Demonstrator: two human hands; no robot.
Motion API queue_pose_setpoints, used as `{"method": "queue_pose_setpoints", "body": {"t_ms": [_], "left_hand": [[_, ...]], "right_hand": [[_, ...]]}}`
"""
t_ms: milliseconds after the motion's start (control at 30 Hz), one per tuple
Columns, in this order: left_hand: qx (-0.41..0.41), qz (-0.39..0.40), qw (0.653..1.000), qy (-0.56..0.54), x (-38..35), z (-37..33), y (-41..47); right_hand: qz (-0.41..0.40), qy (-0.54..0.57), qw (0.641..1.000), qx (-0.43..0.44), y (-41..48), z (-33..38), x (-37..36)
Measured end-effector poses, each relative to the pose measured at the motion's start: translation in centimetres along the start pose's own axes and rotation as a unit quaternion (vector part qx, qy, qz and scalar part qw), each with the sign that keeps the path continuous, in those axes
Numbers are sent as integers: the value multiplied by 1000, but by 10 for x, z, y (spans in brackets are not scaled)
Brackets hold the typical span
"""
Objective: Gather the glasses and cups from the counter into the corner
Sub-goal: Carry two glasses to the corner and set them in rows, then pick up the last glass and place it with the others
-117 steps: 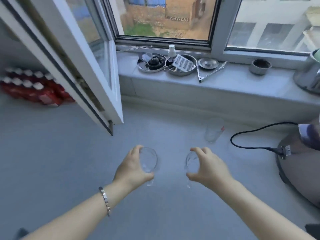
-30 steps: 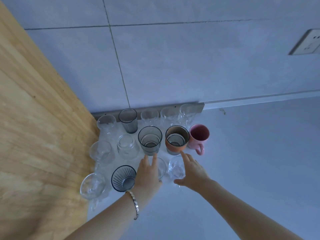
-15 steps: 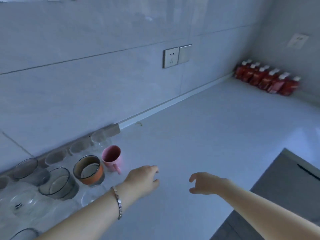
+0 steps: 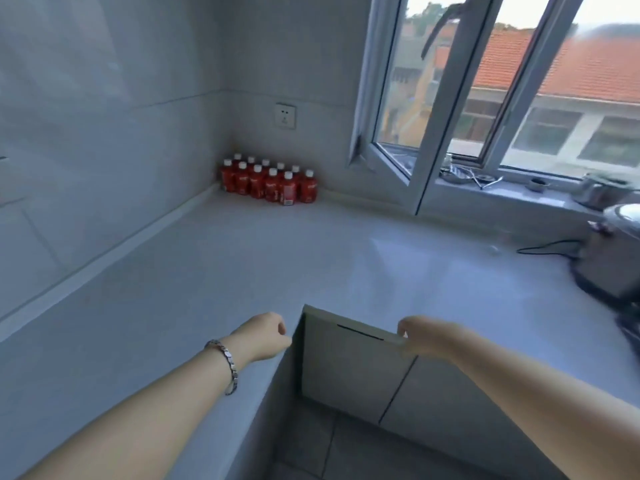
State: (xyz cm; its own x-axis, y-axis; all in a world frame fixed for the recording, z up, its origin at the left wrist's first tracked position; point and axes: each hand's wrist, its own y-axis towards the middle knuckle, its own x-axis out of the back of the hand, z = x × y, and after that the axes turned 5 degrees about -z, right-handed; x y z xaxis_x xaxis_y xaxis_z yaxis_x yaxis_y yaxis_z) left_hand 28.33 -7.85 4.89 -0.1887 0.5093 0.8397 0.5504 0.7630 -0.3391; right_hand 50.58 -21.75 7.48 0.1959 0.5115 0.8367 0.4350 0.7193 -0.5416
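**Hands over the inner corner of the counter**

Counter (image 4: 311, 271), pale grey and L-shaped, fills our view. We see the left hand (image 4: 265, 336), a silver link bracelet (image 4: 227, 362) on its wrist, loosely curled with fingers drawn together, holding nothing, above the counter's inner corner edge. The right hand (image 4: 420, 334) hovers by the front edge over a grey cabinet door (image 4: 349, 368); its fingers curl downward and grip nothing. A cluster of red bottles with white caps (image 4: 269, 183) stands in the far corner. A black appliance (image 4: 609, 261) sits at the right edge. We can make out no glasses or cups on the counter.
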Motion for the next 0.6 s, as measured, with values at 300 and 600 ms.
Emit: {"method": "queue_pose_setpoints", "body": {"t_ms": [300, 600], "left_hand": [[-120, 107, 981, 113, -30, -172, 137], [-238, 155, 946, 155, -43, -329, 279]], "right_hand": [[-8, 106, 988, -112, 34, -169, 19], [-8, 183, 955, -232, 105, -296, 50]]}}
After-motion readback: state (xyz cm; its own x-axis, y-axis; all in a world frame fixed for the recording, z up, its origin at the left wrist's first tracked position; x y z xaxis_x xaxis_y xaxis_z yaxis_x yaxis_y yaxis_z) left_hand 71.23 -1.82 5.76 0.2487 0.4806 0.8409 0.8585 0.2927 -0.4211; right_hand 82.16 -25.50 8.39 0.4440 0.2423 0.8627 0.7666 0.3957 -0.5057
